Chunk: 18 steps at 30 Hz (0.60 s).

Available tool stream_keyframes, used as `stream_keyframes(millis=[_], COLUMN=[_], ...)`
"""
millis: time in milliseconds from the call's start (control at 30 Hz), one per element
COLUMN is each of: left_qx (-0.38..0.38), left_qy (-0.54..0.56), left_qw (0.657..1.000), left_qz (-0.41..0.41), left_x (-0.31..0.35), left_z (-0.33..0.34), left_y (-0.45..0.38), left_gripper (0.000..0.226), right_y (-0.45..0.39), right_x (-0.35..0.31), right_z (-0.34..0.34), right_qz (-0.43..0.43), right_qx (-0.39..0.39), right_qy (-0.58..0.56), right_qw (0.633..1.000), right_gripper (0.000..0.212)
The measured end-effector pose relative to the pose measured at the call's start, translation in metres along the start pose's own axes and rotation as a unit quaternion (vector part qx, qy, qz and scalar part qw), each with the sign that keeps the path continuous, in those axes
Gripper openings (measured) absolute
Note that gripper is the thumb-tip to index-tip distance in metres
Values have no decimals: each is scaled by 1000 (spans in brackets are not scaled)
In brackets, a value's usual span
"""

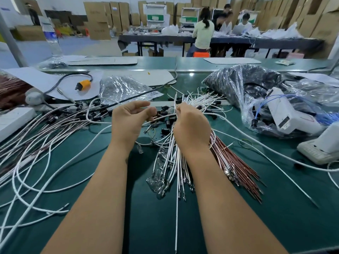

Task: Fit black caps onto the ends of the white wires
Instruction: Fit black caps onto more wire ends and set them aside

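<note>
Left hand (129, 117) pinches a black cap (155, 113) on a white wire (166, 116); right hand (190, 125) grips a wire bundle (176, 158).

At the green bench (275, 208), the right hand (191, 128) grips a bundle of white wires (173, 158). The left hand (129, 119) pinches a black cap (155, 114) against one wire; loose caps (167, 123) lie between them.

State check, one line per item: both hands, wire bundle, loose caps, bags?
Left hand: fingers pinching a black cap.
Right hand: gripping the white wire bundle.
Loose black caps: scattered on the green mat.
Clear bag of black parts: open, lying on its side.
</note>
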<state>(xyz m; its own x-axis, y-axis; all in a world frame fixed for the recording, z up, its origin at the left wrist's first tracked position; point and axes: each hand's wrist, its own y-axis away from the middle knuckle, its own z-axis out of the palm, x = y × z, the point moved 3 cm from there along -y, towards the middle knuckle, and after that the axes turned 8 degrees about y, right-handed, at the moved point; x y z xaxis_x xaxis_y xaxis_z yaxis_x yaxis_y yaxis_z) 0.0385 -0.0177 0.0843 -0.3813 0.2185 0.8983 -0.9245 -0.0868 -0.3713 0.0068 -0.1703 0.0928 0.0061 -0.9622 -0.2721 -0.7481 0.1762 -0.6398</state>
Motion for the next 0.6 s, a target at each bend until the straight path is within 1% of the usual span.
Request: stream_keyframes(millis=[67,100,167,233,267,300,333,367,433,500,533,600], left_qx=[0,-7,-42,-122,-162,-191,-203,-203,-198,-187,-168,-109], left_qy=[5,-24,-155,-294,-355,-399,-423,-433,-431,-422,-406,-336], left_qw=[1000,1000,986,947,920,896,882,877,878,884,895,933], left_qz=[4,11,38,51,50,44,40,45,64,74,74,64], left_x=[-1,-2,-6,-12,-16,-21,-23,-23,-23,-23,-22,-17], left_z=[-1,0,6,16,21,24,26,27,30,32,31,26], left_y=[-2,-2,0,2,3,4,4,4,4,5,4,2], left_gripper=[13,6,6,4,13,22,26,24,14,8,7,5], right_y=[-2,-2,-2,-2,-2,-1,-1,-1,0,-1,-2,-3], right_x=[5,5,3,2,3,3,3,3,3,4,5,8], right_z=[0,1,2,4,5,5,5,6,7,8,8,6], right_qz=[25,26,24,26,29,32,33,31,26,35,46,70], right_qx=[-2,-5,-11,-16,-19,-23,-27,-32,-42,-43,-39,-25], right_qy=[-10,-14,-24,-31,-34,-36,-39,-41,-43,-48,-51,-69], right_qw=[1000,1000,999,999,999,999,998,998,998,997,997,995], right_gripper=[16,15,15,15,14,14,13,13,13,14,15,21])
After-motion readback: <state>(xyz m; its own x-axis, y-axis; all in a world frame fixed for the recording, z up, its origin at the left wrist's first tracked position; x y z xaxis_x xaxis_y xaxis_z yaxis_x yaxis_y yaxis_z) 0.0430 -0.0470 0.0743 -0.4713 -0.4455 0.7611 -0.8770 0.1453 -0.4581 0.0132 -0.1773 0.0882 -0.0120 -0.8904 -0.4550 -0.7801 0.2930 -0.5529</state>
